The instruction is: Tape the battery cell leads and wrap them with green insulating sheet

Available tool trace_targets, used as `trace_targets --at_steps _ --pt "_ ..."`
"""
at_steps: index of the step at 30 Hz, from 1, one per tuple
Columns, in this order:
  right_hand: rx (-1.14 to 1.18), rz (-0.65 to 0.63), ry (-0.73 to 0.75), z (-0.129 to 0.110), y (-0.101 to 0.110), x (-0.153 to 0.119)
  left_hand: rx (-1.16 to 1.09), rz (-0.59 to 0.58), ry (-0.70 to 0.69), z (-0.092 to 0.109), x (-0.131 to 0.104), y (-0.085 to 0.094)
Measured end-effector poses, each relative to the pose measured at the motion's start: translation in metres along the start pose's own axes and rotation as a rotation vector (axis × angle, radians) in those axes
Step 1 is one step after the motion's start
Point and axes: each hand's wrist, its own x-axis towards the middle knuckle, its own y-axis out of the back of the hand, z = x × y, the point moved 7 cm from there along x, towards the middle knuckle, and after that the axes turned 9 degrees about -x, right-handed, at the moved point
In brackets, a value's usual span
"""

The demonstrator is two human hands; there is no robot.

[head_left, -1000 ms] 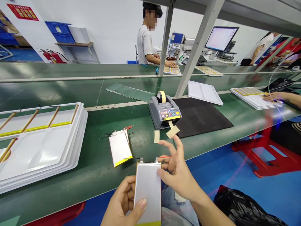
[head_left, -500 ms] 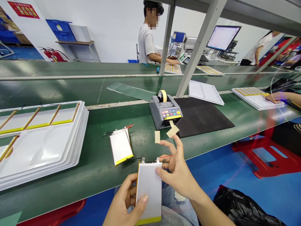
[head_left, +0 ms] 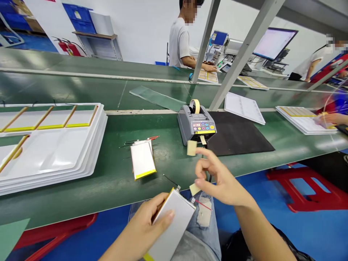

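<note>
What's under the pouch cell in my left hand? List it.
Past the right edge of the pouch cell, jeans and grey cloth show below. The left hand wraps around the left edge, thumb on top; the cell hides the other fingertips and anything else underneath.

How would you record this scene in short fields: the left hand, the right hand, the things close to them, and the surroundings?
Left hand: the hand grips a silver battery cell, tilted, with a black wire and a red wire
Right hand: the hand has one tape piece at the index fingertip, another tape piece at the thumb
Nearby: grey tape dispenser; overlapping cells on the green bench
Surroundings: black mat beside the dispenser; stacked white trays at picture left; co-worker beyond the bench
</note>
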Motion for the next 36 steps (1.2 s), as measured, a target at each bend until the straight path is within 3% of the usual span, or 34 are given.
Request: trace_targets --at_steps 4,8,22,29,36 --pt "-0.122 -0.298 0.035 -0.01 -0.024 0.009 0.147 -0.098 -0.03 0.008 0.0 -0.008" --pt "-0.242 -0.402 0.046 -0.01 -0.035 0.013 0.237 -0.105 -0.043 0.011 -0.003 -0.008" --pt "-0.368 -0.394 0.028 -0.007 -0.037 0.013 0.246 -0.095 -0.028 0.009 -0.004 -0.007" --pt "-0.419 -0.383 -0.008 -0.003 -0.039 0.014 0.296 -0.036 -0.035 0.011 -0.004 -0.004" --pt "-0.379 -0.227 -0.031 0.005 -0.031 0.01 0.182 0.01 -0.022 0.0 -0.001 -0.001"
